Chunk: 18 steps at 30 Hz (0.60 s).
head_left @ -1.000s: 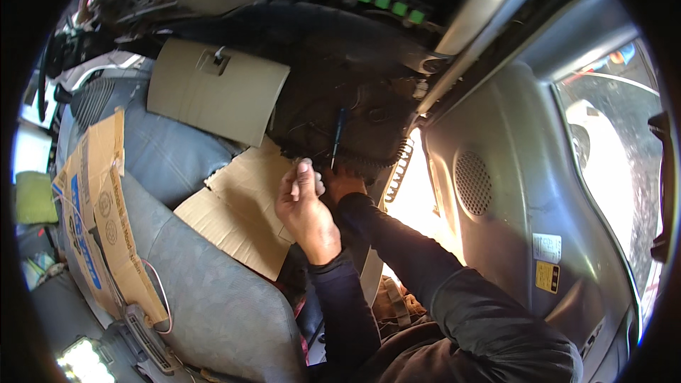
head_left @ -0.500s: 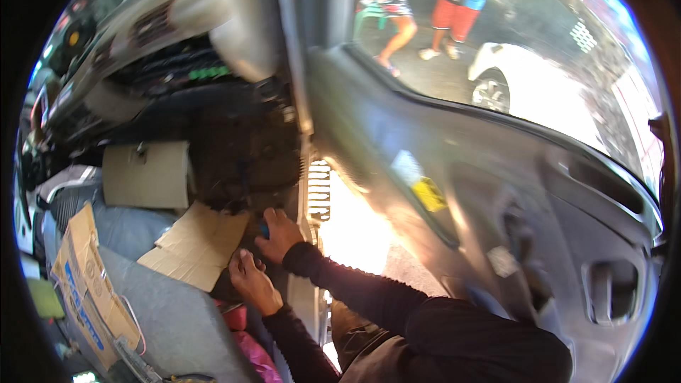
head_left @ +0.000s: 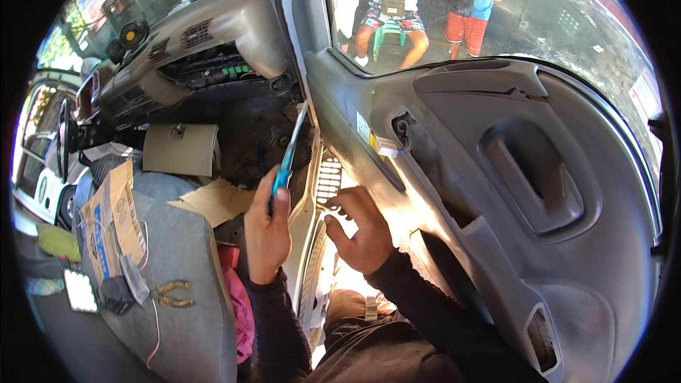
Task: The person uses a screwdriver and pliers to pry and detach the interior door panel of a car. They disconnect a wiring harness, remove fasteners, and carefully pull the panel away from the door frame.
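Blue-handled screwdriver point(head_left: 287, 159) sits clamped in my left hand point(head_left: 267, 230), mid-frame, its long axis running up and slightly right, tip toward the dash point(head_left: 213, 35). My right hand point(head_left: 362, 230) hangs open, fingers spread, beside the door sill. I judge the glovebox point(head_left: 181, 149) already removed, with work behind it unfinished.

Screwdriver point(head_left: 286, 159): translucent blue handle, pale shaft. Door panel point(head_left: 539, 191): uniform grey, small yellow sticker near its front edge. Dashboard point(head_left: 213, 35): grey, green connectors in the opening. Glovebox lid point(head_left: 181, 149): beige. Cardboard sheet point(head_left: 216, 202): plain brown. Seat point(head_left: 181, 276): grey fabric. Sleeves point(head_left: 425, 312): black. Rag point(head_left: 237, 305) beside seat: pink
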Each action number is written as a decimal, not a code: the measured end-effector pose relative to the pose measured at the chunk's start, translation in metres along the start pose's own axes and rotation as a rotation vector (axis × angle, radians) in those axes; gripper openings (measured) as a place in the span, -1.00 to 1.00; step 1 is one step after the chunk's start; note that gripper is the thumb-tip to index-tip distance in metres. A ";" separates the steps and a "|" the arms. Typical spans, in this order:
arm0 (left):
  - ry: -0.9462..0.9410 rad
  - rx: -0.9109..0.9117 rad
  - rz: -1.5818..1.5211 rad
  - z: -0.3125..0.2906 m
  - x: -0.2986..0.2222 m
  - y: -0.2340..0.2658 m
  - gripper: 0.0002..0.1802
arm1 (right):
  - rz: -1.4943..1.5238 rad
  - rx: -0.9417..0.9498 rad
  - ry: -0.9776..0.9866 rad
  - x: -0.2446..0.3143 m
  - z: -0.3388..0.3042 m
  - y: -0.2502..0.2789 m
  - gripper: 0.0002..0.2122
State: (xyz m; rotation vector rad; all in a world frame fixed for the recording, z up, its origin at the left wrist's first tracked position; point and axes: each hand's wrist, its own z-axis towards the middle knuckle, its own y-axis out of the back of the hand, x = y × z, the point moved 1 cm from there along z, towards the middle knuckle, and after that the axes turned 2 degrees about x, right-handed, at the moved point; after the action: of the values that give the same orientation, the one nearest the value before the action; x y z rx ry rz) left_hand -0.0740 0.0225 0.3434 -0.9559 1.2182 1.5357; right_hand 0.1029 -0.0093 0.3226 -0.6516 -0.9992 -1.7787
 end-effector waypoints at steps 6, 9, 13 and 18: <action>-0.303 0.120 0.201 0.014 -0.088 0.017 -0.57 | 0.765 -0.081 -0.224 0.053 0.062 0.015 -0.64; -0.302 0.146 0.269 0.038 -0.098 0.016 -0.59 | 0.943 -0.092 -0.264 0.051 0.090 0.011 -0.64; -0.311 0.351 0.213 0.088 -0.101 0.021 -0.62 | 0.993 -0.190 -0.271 0.046 0.107 -0.005 -0.61; -0.453 0.521 0.251 0.145 -0.106 0.025 -0.67 | 0.753 -0.288 -0.195 0.051 0.097 -0.024 -0.49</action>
State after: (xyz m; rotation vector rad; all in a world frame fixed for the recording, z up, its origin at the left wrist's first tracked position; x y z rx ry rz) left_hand -0.0730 0.1418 0.4800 -0.1086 1.3343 1.4110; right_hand 0.0599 0.0542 0.4054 -1.2151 -0.5053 -1.1999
